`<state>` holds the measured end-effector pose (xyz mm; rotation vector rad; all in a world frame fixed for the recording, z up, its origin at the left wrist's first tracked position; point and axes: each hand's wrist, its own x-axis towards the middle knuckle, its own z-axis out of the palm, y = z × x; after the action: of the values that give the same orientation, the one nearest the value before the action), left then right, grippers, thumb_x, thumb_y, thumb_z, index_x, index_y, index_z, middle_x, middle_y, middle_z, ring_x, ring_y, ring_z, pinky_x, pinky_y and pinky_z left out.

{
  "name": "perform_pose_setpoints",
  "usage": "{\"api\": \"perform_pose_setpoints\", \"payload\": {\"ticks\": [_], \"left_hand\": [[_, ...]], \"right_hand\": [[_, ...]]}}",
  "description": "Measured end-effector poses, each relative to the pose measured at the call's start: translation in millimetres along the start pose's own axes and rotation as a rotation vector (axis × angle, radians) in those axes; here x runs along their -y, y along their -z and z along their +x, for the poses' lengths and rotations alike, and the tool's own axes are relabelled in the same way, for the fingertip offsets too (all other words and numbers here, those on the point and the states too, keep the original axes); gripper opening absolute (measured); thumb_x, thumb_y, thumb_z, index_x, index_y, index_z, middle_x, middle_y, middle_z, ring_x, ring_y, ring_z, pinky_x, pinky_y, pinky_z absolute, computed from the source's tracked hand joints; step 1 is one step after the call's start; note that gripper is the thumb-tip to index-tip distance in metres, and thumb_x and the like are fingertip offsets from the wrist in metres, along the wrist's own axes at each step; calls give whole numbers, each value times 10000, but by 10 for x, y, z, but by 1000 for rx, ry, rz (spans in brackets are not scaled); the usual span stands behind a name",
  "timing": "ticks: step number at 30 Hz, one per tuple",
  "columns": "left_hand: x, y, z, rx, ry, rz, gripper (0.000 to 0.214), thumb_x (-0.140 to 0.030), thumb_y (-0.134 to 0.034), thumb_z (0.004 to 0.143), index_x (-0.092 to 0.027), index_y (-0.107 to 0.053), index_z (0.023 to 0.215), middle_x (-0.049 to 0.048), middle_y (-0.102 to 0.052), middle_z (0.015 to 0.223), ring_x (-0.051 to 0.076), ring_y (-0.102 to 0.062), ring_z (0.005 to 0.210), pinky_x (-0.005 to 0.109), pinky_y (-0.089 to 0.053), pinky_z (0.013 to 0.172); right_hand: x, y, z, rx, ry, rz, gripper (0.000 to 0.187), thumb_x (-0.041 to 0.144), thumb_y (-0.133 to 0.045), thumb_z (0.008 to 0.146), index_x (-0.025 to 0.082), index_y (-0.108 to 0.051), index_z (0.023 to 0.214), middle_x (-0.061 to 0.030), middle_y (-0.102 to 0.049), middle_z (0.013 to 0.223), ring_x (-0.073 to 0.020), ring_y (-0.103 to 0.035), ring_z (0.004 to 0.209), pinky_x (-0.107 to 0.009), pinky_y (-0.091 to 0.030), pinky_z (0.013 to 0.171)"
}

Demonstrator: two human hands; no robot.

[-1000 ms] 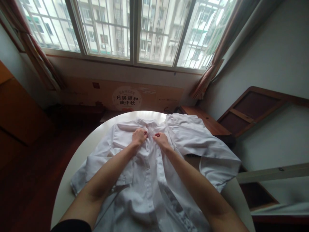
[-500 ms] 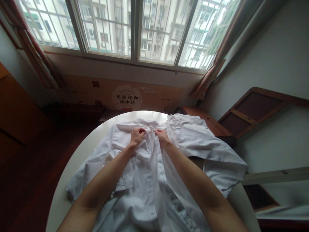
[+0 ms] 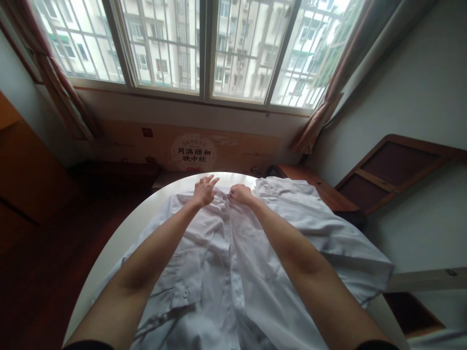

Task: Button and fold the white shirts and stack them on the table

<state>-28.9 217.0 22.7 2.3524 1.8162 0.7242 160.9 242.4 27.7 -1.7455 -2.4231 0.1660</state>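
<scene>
A white button-up shirt [image 3: 213, 248] lies front up on a round white table [image 3: 122, 226], its collar at the far end and its button placket running toward me. Over the collar's left side, my left hand [image 3: 205, 190] is open with its fingers spread, touching or just above the cloth. My right hand [image 3: 241, 193] has its fingers closed on the shirt at the collar opening, by the top of the placket. A buttoned cuff [image 3: 186, 294] rests on the shirt's left front. What lies under my right fingers is hidden.
More white cloth [image 3: 286, 187] lies in layers at the table's far right. Beyond it is a brown wooden cabinet top [image 3: 299, 175]. A wooden chair back [image 3: 383, 170] shows at the right. Barred windows [image 3: 237, 53] and curtains [image 3: 63, 92] are at the back.
My left hand has let go of the cloth and spread its fingers, moving slightly farther away. My right hand has turned over the collar. The shirt's right front now lies across, meeting the left.
</scene>
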Motion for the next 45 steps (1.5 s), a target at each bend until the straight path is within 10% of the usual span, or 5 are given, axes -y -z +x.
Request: {"api": "perform_pose_setpoints", "payload": {"ticks": [4,10,18,29,45], "left_hand": [[72,48,273,165,-92,134,177,-296,-559,851,-222,-670,967,68,-487,1354,319,-322,1298,526,-241,1060],[-200,-17,185,-263,-8,76,321,-241,-440,899,-153,-562,1183,132,-404,1408,286,-293,1329,437,-223,1089],[-316,-463,-558,250,-181,73,648,-543,-408,878,-156,-378,1398,116,-364,1458,301,-269,1362,463,-186,1111],[-130,-316,-760,313,-205,42,708,-666,-473,802,-296,-390,1400,72,-289,1501,335,-220,1379,509,-157,1107],[-90,-278,-817,66,-135,-37,291,-324,-476,901,-250,-673,1102,54,-609,1202,218,-509,1149,362,-355,1025]], "right_hand": [[-62,40,93,-47,23,-47,225,249,-489,870,201,-674,988,-78,-687,986,-213,-556,1036,-402,-230,1020],[-97,9,157,-192,-28,-152,242,242,-447,894,179,-652,1006,-118,-660,1032,-256,-509,1054,-405,-247,951],[-158,-377,124,-322,-124,-153,229,251,-473,897,143,-615,1039,-160,-567,1150,-281,-409,1133,-447,-188,999],[-172,-366,-29,-470,-328,-68,300,227,-465,895,133,-533,1172,-183,-480,1263,-307,-359,1209,-446,-202,1019],[624,-225,-836,-106,-119,-47,382,395,-570,798,125,-625,1062,-176,-642,1051,-269,-604,943,-322,-437,771]]}}
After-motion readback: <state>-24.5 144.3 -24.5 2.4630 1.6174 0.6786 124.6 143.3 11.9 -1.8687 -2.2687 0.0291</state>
